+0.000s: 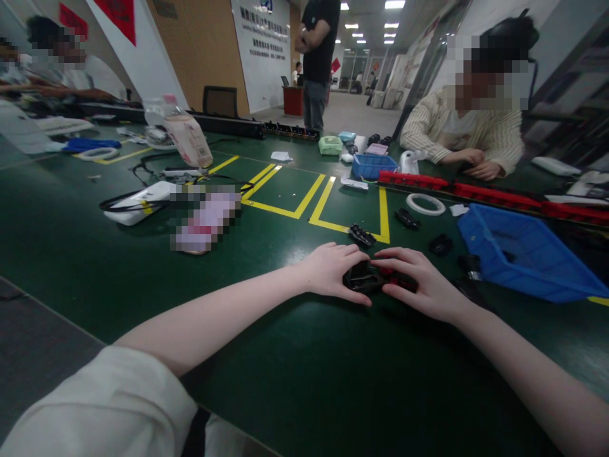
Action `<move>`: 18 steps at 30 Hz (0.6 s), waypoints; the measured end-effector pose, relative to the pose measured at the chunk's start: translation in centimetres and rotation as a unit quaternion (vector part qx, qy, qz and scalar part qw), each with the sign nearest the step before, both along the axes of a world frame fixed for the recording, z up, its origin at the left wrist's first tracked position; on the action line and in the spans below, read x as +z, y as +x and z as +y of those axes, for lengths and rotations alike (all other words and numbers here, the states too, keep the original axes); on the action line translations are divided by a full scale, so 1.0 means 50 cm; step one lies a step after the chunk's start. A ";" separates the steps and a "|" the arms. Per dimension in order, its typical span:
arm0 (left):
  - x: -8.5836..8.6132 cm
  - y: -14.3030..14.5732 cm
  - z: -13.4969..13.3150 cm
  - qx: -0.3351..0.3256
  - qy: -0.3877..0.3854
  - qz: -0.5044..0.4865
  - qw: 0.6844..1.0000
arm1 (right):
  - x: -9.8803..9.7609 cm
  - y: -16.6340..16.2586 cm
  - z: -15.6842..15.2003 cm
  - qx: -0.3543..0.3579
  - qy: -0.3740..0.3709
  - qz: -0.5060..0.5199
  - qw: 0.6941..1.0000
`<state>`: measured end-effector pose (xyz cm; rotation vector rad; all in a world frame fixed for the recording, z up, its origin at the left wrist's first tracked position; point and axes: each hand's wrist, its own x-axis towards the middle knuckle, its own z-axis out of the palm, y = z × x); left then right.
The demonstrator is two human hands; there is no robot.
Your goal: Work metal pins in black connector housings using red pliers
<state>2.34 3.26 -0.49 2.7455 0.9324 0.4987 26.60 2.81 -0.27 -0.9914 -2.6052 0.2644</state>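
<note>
Low over the green table, my left hand (332, 271) has its thumb and fingers around a black plastic part (362, 281). Facing it, my right hand (425, 284) has its fingers around a red and black piece (402, 279), partly hidden beneath them. The two pieces meet or overlap between my hands; whether they are joined I cannot tell. Just beyond my fingers lies a loose black part (362, 235) by the yellow tape. More black parts, one at the back (407, 219) and one nearer (440, 244), rest to the right.
A blue bin (528, 254) stands right of my right hand, near a white ring (425, 204) and a long red strip (447, 185). Leftward are a phone (207, 222), a white device (137, 206) and a bottle (188, 136). A person (469, 130) sits across the table.
</note>
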 end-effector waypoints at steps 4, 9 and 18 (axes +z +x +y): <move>-0.002 0.000 0.000 0.003 -0.010 -0.016 1.000 | -0.015 0.040 -0.003 -0.022 0.054 -0.047 0.997; 0.001 0.001 0.000 0.022 -0.029 -0.014 0.999 | -0.032 0.055 0.009 -0.056 0.077 -0.053 0.994; 0.002 -0.001 0.003 0.015 -0.060 -0.041 0.997 | -0.028 0.055 -0.008 -0.047 0.147 -0.020 0.988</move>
